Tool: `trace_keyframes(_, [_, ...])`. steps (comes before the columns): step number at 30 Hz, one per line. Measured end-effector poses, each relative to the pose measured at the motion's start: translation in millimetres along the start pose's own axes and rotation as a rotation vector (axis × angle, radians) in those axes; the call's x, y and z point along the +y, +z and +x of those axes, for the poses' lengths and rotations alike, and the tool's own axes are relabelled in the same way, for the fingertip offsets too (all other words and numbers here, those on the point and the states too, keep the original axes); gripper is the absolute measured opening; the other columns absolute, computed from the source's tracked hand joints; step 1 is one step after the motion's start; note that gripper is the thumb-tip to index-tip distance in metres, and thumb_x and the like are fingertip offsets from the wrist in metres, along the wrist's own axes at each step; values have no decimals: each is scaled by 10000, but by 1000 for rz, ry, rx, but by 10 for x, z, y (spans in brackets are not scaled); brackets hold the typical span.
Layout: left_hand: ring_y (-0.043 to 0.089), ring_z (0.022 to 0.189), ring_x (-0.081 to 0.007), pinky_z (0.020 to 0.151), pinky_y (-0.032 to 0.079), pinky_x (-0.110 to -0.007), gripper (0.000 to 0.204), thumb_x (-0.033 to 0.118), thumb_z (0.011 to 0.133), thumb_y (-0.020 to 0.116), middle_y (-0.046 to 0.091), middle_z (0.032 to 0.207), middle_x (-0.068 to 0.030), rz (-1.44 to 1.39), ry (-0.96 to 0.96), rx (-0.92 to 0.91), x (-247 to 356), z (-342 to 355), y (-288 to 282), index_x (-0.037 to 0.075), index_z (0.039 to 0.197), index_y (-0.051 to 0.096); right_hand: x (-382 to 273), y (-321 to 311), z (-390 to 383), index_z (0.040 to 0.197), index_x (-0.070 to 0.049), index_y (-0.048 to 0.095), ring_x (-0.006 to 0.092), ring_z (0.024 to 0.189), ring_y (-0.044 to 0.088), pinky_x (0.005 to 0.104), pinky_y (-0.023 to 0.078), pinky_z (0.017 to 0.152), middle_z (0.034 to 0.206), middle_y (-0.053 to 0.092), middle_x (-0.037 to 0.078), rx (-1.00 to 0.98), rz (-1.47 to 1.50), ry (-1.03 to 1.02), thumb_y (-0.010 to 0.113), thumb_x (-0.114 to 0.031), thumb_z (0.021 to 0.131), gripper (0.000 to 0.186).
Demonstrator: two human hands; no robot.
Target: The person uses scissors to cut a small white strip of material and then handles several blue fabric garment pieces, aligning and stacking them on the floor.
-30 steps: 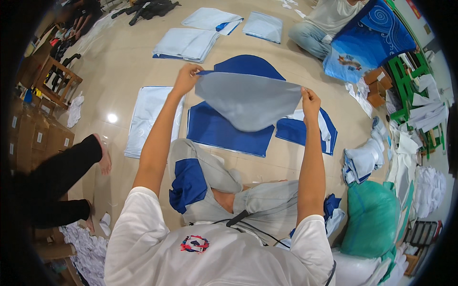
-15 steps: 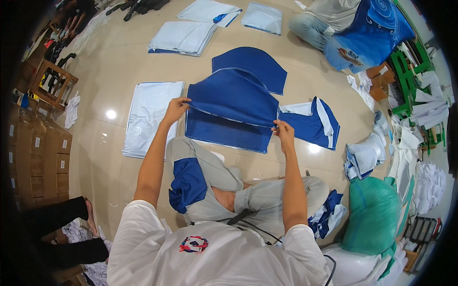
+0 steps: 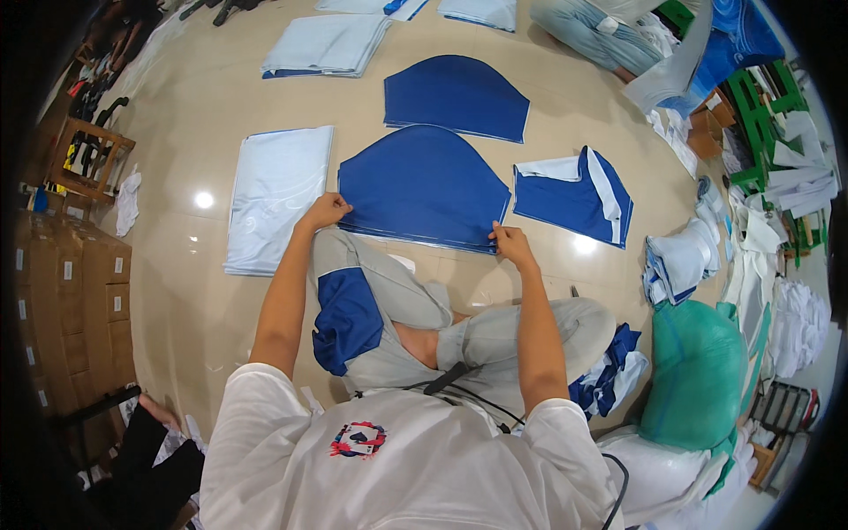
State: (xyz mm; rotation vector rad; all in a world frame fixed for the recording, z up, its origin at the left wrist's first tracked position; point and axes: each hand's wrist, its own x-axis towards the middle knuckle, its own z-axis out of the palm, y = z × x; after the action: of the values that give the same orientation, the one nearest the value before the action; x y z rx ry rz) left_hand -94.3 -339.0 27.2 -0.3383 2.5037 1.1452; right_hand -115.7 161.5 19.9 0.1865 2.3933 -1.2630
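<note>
A dark blue fabric panel [image 3: 422, 184] with a curved top lies flat on a stack of like-shaped pieces on the floor before my crossed legs. My left hand [image 3: 329, 211] pinches its near left corner. At the near right corner, my right hand [image 3: 513, 245] has thumb and fingers closed on the same panel's edge. Another dark blue panel [image 3: 455, 97] lies just beyond. To the right is a blue piece with white strips [image 3: 574, 196]; to the left, a folded pale blue cloth stack [image 3: 280, 201]. A bunched blue cloth [image 3: 346, 320] rests on my left thigh.
Pale folded cloth stacks [image 3: 327, 46] lie farther off. A seated person [image 3: 590, 34] handles a blue printed cloth [image 3: 746, 40] at upper right. Cardboard boxes [image 3: 84, 300] line the left side. A green sack [image 3: 698, 375] and cloth bundles [image 3: 680, 261] stand at right.
The raised blue panel has come down flat onto the stack, with both hands lowered at its near corners. At upper right the person's printed cloth has shifted. The dark-trousered legs at lower left have moved.
</note>
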Motion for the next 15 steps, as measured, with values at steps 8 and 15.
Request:
trace_keyframes(8, [677,736,-245,698,531,-370,368,326,890,754,715,791,-153,102,-15,32,-186,-1,35,-39,912,714,-58,51,-68,855,14,760,233,642,648,363,516,661,706,671,135,-32,-85,23,545,-536,1011,610])
trace_keyframes(15, [719,777,-307,729,540,-430,497,453,920,662,738,819,-219,207,95,-193,-64,353,252,-36,946,748,165,-363,-264,874,26,745,277,695,667,407,527,704,757,711,167,-10,-117,-25,551,-521,1011,596])
